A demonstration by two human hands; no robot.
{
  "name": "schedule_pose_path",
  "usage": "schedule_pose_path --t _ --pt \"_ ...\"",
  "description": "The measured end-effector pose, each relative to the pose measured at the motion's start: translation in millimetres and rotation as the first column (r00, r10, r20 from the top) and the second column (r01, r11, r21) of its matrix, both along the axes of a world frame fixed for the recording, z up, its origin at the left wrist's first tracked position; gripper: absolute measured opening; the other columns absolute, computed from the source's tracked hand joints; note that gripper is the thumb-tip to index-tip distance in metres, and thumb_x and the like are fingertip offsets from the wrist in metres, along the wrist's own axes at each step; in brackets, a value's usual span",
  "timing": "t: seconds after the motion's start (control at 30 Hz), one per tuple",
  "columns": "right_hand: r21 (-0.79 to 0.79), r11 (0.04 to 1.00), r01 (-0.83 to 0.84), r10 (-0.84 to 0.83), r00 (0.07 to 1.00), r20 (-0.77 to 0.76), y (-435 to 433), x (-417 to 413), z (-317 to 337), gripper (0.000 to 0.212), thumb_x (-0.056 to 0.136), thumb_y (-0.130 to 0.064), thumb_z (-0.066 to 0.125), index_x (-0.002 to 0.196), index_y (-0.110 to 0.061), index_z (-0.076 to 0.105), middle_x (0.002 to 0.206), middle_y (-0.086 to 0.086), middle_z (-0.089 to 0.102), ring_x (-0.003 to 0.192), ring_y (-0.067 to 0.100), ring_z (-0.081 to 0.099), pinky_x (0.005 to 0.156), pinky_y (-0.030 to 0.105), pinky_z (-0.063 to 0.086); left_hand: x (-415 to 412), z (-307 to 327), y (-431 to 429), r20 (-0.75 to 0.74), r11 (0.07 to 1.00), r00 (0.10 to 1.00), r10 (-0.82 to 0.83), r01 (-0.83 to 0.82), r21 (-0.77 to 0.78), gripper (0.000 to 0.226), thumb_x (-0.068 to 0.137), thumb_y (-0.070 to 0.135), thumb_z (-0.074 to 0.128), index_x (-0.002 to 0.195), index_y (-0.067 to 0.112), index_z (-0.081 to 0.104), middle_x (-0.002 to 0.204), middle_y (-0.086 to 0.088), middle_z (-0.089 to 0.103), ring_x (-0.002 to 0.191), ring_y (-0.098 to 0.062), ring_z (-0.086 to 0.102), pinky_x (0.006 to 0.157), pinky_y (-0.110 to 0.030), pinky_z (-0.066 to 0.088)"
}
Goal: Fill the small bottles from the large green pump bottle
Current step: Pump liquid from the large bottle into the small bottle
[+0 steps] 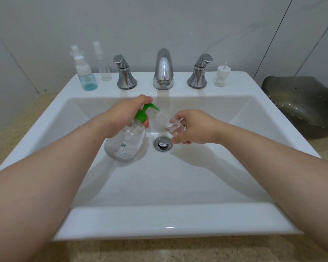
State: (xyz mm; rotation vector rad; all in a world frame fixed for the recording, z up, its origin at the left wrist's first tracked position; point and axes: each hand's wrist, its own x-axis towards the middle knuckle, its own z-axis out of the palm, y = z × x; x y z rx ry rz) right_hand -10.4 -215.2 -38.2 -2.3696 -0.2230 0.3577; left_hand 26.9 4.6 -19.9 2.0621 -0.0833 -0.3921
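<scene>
Over the white sink basin (pixel 178 178), my left hand (pixel 125 115) grips the large clear bottle with a green pump (pixel 124 143) around its neck, a finger lying on top of the pump head. The green nozzle points right into the mouth of a small clear bottle (pixel 166 122). My right hand (pixel 192 127) holds that small bottle by its base, tilted toward the nozzle. On the back ledge at left stand a small blue bottle (pixel 87 77) and a small clear spray bottle (pixel 102 63). A loose white pump cap (pixel 221 76) sits on the ledge at right.
A chrome faucet (pixel 163 69) with two handles (pixel 124 73) (pixel 199 72) stands on the back ledge. The drain (pixel 162 144) lies just under the small bottle. A dark metal dish (pixel 303 103) rests on the speckled counter at right.
</scene>
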Motion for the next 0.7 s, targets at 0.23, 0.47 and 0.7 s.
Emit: schedule_pose_path --t 0.23,0.47,0.7 --pt "-0.007 1.000 -0.005 0.005 1.000 0.000 0.2 -0.1 0.0 0.034 0.080 -0.016 0.085 0.106 -0.019 0.064 0.088 -0.005 0.075 0.050 0.002 0.063 0.053 0.018 0.047 0.9 -0.3 -0.9 -0.002 1.000 1.000 0.012 -0.012 0.021 0.060 0.096 0.047 0.042 0.052 0.012 0.062 0.069 -0.009 0.072 0.065 -0.024 0.048 0.075 -0.037 0.040" --pt "0.002 1.000 -0.014 0.014 1.000 0.002 -0.2 0.6 -0.9 0.034 0.079 -0.016 0.086 0.106 -0.019 0.064 0.090 -0.002 0.076 0.055 0.006 0.066 0.062 0.028 0.056 1.0 -0.9 -1.3 0.002 1.000 1.000 0.015 -0.015 0.017 0.062 0.096 0.040 0.043 0.043 0.016 0.061 0.071 -0.011 0.073 0.059 -0.021 0.048 0.064 -0.033 0.040" --pt "0.005 1.000 -0.018 0.018 1.000 -0.001 -0.1 0.7 -1.1 0.034 0.080 -0.016 0.086 0.105 -0.020 0.064 0.089 -0.003 0.076 0.054 0.006 0.065 0.060 0.025 0.054 -0.1 -0.8 0.1 -0.014 0.999 1.000 -0.005 0.005 -0.035 0.053 0.098 0.041 0.043 0.058 0.010 0.061 0.066 -0.010 0.070 0.061 -0.023 0.049 0.073 -0.036 0.039"
